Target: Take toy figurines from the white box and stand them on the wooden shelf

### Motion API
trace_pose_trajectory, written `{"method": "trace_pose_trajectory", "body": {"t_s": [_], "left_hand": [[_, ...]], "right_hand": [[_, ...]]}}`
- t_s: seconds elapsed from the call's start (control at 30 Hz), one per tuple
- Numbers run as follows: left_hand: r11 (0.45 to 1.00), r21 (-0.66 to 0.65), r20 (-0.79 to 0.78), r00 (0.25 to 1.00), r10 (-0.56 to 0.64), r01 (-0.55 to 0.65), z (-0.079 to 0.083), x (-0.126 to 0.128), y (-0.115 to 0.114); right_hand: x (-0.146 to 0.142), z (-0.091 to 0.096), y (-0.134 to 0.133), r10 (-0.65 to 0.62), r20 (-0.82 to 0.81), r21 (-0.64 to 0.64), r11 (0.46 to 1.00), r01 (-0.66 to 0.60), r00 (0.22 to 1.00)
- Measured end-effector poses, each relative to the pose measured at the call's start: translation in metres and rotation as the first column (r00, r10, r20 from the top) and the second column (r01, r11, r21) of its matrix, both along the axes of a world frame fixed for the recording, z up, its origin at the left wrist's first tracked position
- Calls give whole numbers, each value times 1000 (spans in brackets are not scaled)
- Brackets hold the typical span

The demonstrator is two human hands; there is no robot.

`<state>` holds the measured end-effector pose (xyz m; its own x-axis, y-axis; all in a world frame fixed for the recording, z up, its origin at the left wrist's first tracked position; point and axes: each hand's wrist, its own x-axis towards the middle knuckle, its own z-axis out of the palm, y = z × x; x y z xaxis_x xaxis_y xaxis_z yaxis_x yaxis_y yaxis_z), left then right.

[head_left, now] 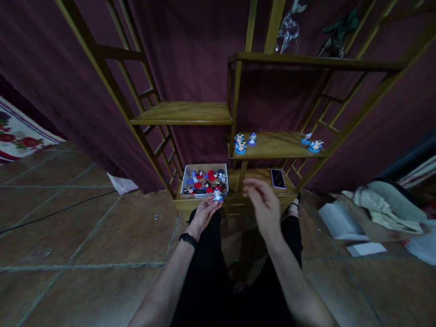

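1. Deep-purple curtains hang behind a brown wooden display rack spanning the frame's centre and upper right.
2. Your left hand, lower centre, pinches a small blue-and-white figurine in its fingertips, before a white open box of red, black and blue figurines.
3. Your right hand, right of centre, curls loosely midair, blurred; whether it grips anything, you cannot tell.
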<state>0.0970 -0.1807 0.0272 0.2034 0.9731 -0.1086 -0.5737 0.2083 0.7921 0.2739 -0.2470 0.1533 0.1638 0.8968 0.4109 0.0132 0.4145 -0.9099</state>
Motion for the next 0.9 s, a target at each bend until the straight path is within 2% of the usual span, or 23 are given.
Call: {"method": "trace_pose_trajectory", "body": {"t_s": [0.13, 0.2, 0.3, 0.4, 0.47, 0.57, 0.63, 0.73, 0.8, 0.9], "left_hand": [[1000, 2, -30, 999, -10, 10, 1, 1, 0], [1000, 18, -34, 999, -15, 16, 2, 1, 0], [999, 39, -43, 998, -36, 37, 2, 1, 0], [998, 57, -55, 998, -37, 40, 2, 3, 0], [997, 70, -56, 998, -27, 31, 1, 3, 1], [997, 75, -53, 998, -22, 25, -1, 4, 2], [997, 78, -43, 999, -10, 13, -2, 5, 3], [997, 70, -35, 999, 12, -9, -3, 4, 4], [998, 53, -36, 999, 25, -24, -3, 4, 5], [998, 38, -44, 998, 50, -49, -3, 4, 5]], "right_hand": [[-17, -60, 26, -46, 138, -159, 985, 68, 989], [-23, -87, 39, -65, 225, -190, 976, 109, 972], [-27, -105, 53, -24, 273, -191, 978, 79, 962], [-29, -103, 57, 52, 368, -169, 986, 11, 928], [-31, -98, 58, 91, 469, -174, 985, -10, 878], [-33, -91, 58, 107, 667, -188, 982, 28, 737], [-33, -87, 58, 97, 792, -154, 987, 45, 603], [-34, -82, 58, 69, 902, -79, 997, 5, 427], [-34, -79, 59, 64, 932, -61, 998, -19, 356], [-35, -77, 61, 80, 949, -69, 996, -47, 304]]}}
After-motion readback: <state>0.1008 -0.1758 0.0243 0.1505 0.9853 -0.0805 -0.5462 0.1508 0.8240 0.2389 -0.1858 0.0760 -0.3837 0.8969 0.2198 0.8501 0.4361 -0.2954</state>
